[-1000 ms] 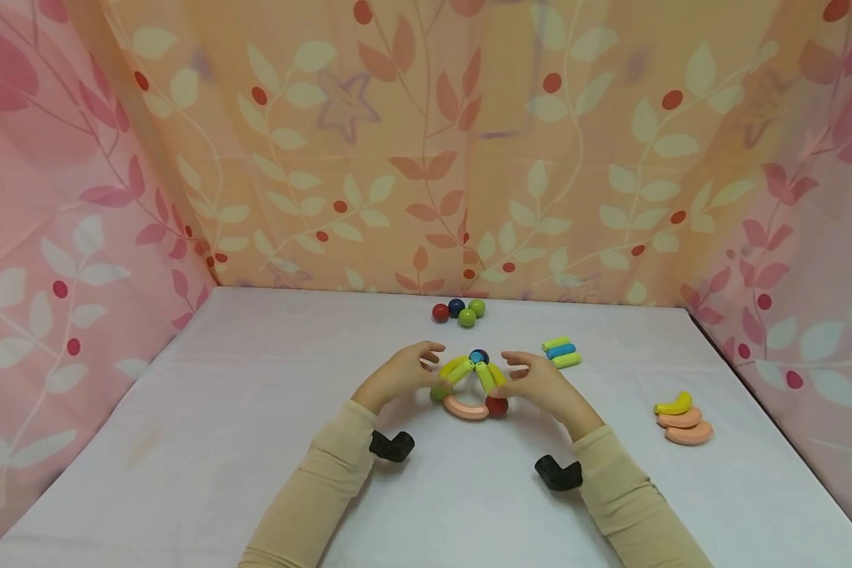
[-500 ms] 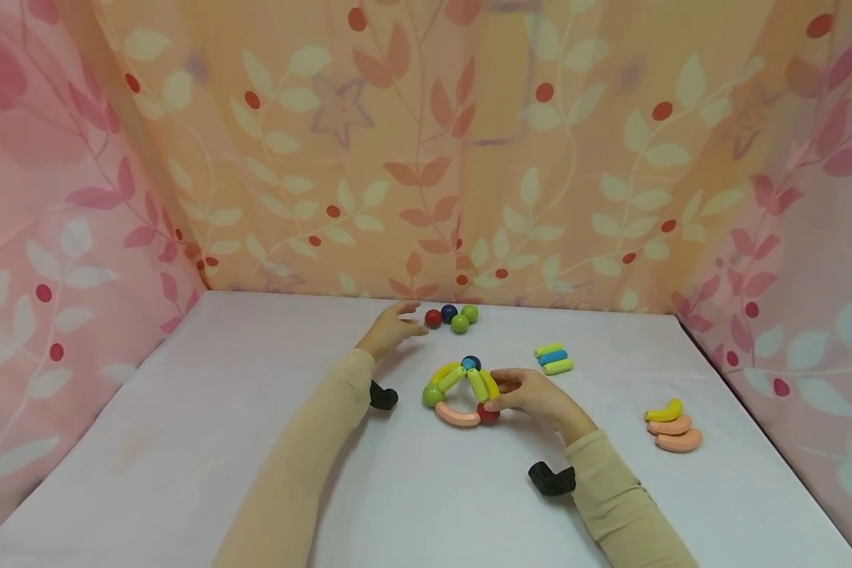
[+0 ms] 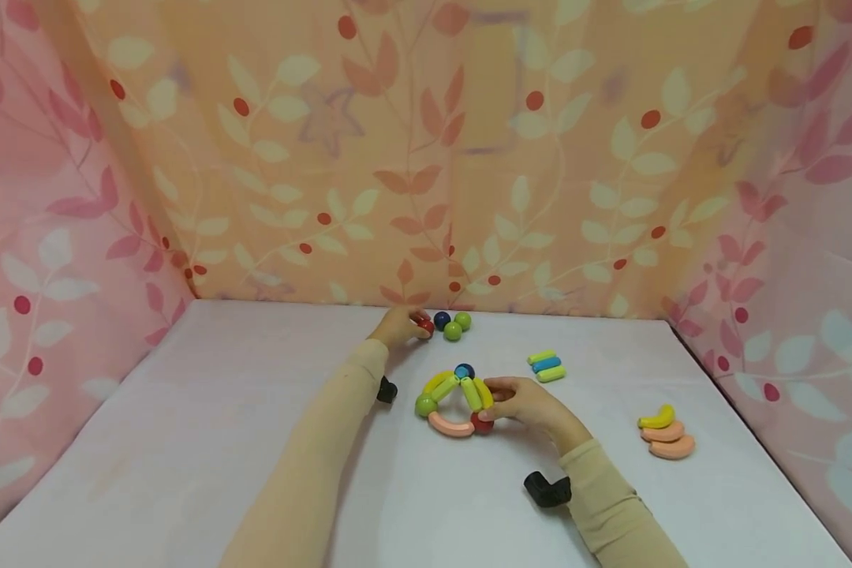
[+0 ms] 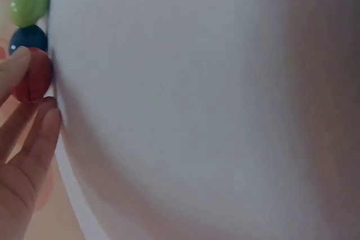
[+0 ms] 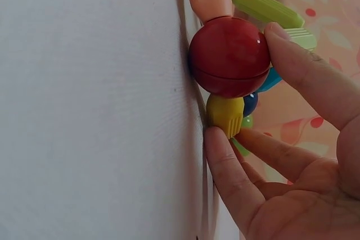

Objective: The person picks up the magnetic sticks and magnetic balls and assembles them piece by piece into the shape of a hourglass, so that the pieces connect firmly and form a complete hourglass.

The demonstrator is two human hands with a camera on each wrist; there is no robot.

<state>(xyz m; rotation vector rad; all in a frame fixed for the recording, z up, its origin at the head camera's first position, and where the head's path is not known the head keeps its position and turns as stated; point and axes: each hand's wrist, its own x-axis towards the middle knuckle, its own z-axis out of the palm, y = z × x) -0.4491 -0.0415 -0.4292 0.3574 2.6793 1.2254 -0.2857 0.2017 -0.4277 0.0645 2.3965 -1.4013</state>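
Note:
At the back of the table my left hand [image 3: 397, 326] grips a loose red ball [image 3: 426, 329], thumb on one side and fingers on the other. A dark blue ball [image 3: 442, 321] and two green balls [image 3: 453, 331] sit just right of it. My right hand [image 3: 536, 408] holds the right corner of a ball-and-stick frame, its thumb on a red corner ball [image 5: 229, 54] and fingertips at a yellow curved stick [image 5: 225, 113]. A peach curved stick [image 3: 450, 426] joins that ball to a green corner ball [image 3: 426, 405]. Lime sticks [image 3: 472, 394] slope up towards the blue parts [image 3: 465, 371].
Two lime sticks and a blue stick [image 3: 547, 364] lie right of the frame. Farther right is a stack of curved sticks, one yellow [image 3: 657, 418] and two peach [image 3: 672, 447]. A floral curtain [image 3: 426, 158] borders the white table [image 3: 184, 442].
My left hand has left the frame's left side, moved to the back and taken hold of the loose red ball. The right hand stays at the frame's right corner.

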